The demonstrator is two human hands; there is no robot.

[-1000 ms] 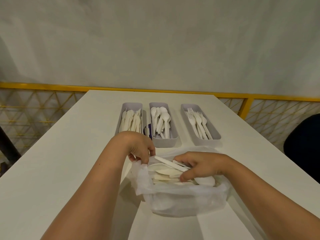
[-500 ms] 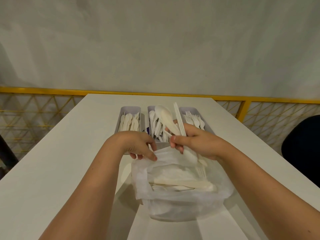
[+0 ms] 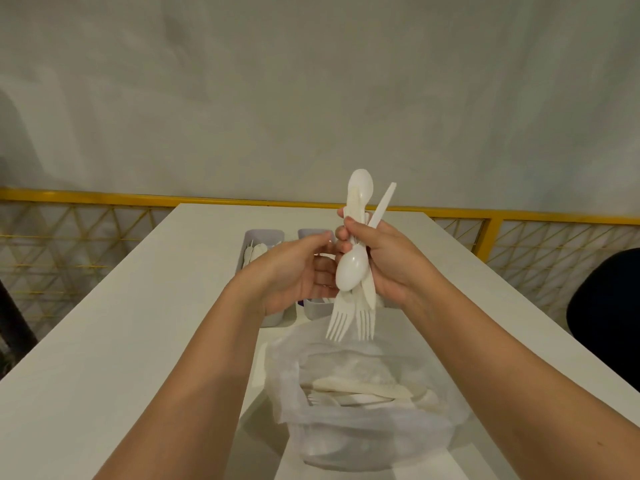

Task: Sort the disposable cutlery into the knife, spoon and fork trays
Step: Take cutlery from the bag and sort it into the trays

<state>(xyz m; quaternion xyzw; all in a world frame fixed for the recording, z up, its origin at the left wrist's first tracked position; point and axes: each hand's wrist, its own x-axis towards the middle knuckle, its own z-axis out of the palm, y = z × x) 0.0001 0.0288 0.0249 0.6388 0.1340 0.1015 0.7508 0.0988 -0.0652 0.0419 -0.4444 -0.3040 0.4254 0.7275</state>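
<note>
No writing, brand, number or sign can be read. The white cutlery [image 3: 352,271], the grey trays [image 3: 265,234] toward the far edge of the desk [image 3: 138,323] and the clear plastic bag [image 3: 346,431] by its near edge show plain surfaces. A dark purple patch [image 3: 301,302] between two trays is too small to make out.

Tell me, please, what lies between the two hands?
In the head view, a white spoon, part of the bundle the right hand grips.
</note>
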